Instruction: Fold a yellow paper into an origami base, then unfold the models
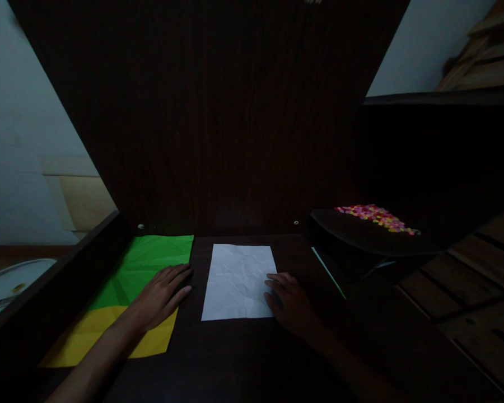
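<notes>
A creased sheet of white paper (240, 282) lies flat on the dark wooden surface (235, 358), in the middle of the head view. My right hand (292, 302) rests at its right edge, fingers stretched out and fingertips on the paper. To the left lies a green sheet of paper (151, 252), with a yellow sheet (159, 336) below it nearer to me. My left hand (162, 296) lies flat over these coloured sheets, its fingers reaching towards their right edge. Neither hand grips anything.
A thin pale-green stick (328, 272) lies right of the white paper. Small pink, red and yellow pieces (376, 215) are heaped on a raised dark shelf (361, 238) at the right. A tall dark panel (218, 123) stands behind; a low side board (54, 274) borders the left.
</notes>
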Available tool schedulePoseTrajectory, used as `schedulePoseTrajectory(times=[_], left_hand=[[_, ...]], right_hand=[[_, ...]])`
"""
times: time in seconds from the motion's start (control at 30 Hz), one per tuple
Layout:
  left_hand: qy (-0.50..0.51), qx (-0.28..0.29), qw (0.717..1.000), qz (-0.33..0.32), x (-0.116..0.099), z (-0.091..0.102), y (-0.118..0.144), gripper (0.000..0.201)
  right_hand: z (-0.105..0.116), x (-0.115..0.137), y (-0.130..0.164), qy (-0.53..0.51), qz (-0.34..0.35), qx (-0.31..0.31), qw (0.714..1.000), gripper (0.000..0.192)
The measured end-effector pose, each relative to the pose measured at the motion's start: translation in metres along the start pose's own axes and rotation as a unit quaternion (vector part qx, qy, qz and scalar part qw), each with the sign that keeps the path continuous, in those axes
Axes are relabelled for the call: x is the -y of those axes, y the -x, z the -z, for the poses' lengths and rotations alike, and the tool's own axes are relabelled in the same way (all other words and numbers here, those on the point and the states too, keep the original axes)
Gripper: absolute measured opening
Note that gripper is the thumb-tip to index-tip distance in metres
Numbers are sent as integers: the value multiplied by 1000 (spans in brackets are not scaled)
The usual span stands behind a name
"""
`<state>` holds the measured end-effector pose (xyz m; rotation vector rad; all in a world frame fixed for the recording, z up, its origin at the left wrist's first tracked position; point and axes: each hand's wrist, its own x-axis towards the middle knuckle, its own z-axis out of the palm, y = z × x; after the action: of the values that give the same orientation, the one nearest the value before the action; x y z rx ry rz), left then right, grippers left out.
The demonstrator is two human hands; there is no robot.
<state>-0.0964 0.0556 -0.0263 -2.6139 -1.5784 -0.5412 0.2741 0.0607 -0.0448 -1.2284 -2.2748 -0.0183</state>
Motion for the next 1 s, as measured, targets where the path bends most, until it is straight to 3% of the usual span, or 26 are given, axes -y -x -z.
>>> schedulePoseTrajectory(times=[0.53,0.73,1.0], left_hand=[[-4,2,1000,-7,0,2,-1,44],[-13,16,1000,-2,2,1,0,46],[22,-44,999,14,-7,16,-6,43]], right_hand=[[-2,-5,-1,-30,-8,-16,999,26],[0,-9,-6,-83,-48,-18,995,25],[8,-20,-21,-130,-105,-5,986,24]])
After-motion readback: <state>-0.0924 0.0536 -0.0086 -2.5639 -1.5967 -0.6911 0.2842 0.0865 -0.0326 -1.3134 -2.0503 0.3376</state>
